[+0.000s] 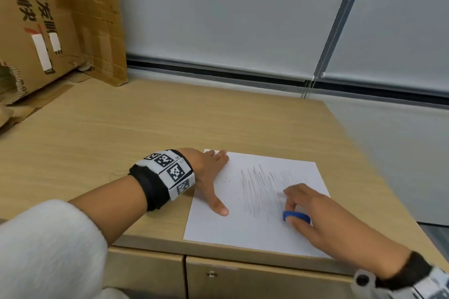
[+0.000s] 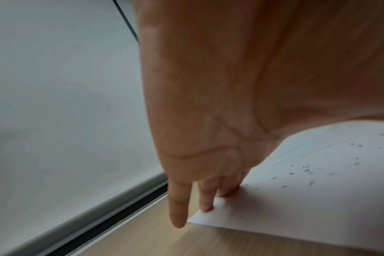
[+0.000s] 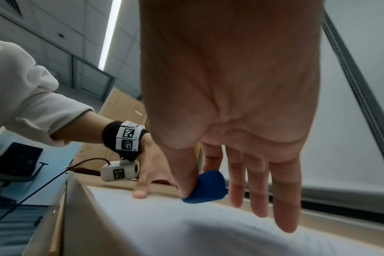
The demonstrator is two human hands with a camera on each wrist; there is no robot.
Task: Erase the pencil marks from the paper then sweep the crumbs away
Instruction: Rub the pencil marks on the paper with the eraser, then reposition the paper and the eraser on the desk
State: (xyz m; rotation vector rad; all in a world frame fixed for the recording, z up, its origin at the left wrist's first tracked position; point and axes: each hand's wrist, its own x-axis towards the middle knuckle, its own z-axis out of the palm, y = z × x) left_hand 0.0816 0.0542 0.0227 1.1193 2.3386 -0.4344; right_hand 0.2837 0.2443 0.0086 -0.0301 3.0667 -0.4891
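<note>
A white sheet of paper (image 1: 243, 221) lies on the wooden desk near its front edge, with grey pencil strokes (image 1: 262, 187) across its middle. My left hand (image 1: 213, 177) lies flat on the sheet's left edge, fingers straight, thumb spread toward me. The left wrist view shows its fingertips (image 2: 206, 206) on the paper's far corner and dark eraser crumbs (image 2: 307, 171) scattered beside them. My right hand (image 1: 313, 211) pinches a blue eraser (image 1: 296, 216) between thumb and forefinger, pressed on the paper at the strokes' lower right. In the right wrist view the blue eraser (image 3: 206, 187) touches the sheet (image 3: 186, 225).
Flattened cardboard boxes (image 1: 48, 31) lean against the wall at the back left of the desk (image 1: 121, 128). A window blind with a bead chain (image 1: 308, 87) hangs behind. The desk's right edge (image 1: 364, 165) runs close to the paper. Drawer fronts (image 1: 243, 281) sit below the front edge.
</note>
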